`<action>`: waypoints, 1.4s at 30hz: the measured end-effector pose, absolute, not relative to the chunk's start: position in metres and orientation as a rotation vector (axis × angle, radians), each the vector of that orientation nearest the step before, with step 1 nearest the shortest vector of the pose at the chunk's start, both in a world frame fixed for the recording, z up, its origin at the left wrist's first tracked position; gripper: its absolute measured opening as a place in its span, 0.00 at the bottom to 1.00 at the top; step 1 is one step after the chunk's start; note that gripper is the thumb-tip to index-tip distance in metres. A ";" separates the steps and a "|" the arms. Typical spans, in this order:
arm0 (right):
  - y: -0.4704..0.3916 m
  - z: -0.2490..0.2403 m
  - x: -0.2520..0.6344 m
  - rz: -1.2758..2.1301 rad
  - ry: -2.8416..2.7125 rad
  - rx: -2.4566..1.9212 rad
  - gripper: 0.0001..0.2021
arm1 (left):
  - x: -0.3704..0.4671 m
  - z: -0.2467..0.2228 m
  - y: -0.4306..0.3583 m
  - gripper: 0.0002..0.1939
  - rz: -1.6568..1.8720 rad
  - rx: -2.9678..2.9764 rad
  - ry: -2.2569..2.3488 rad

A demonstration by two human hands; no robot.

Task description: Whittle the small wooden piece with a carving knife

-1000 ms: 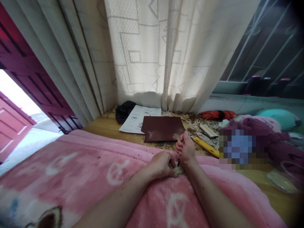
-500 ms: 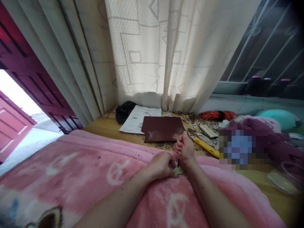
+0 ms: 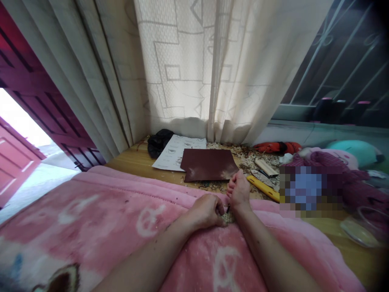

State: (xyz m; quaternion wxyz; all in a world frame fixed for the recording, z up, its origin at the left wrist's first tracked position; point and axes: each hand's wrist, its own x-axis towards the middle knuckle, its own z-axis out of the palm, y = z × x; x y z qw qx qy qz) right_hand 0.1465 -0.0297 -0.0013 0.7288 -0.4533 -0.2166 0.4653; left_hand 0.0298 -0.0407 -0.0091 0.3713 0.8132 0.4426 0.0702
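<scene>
Over the pink blanket [image 3: 115, 211], my left hand [image 3: 210, 211] is closed on a small pale woven piece [image 3: 227, 219] held at its fingertips. Just right of it and a bit higher, my right hand [image 3: 239, 194] is curled shut with the thumb on top; what its fingers hold, if anything, is too small to make out. Something small and dark shows between the two hands. Beyond them a dark brown sheet [image 3: 208, 164] lies on the wooden surface, partly over a white printed paper [image 3: 176, 154].
Behind are a black bag [image 3: 159, 142], scattered shavings, and a red item [image 3: 278, 147]. To the right lie a yellow tool [image 3: 263, 187], a beige bar [image 3: 266, 167], purple cloth [image 3: 352, 178] and a clear container [image 3: 360, 233]. Curtains [image 3: 182, 81] hang behind.
My right hand has shifted slightly to the right and turned a little. My left hand stays nearly where it was, with the woven piece at its fingertips.
</scene>
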 end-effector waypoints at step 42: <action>-0.023 -0.006 0.151 1.131 -0.348 -1.030 0.18 | 0.031 -0.007 -0.042 0.14 0.166 2.057 1.129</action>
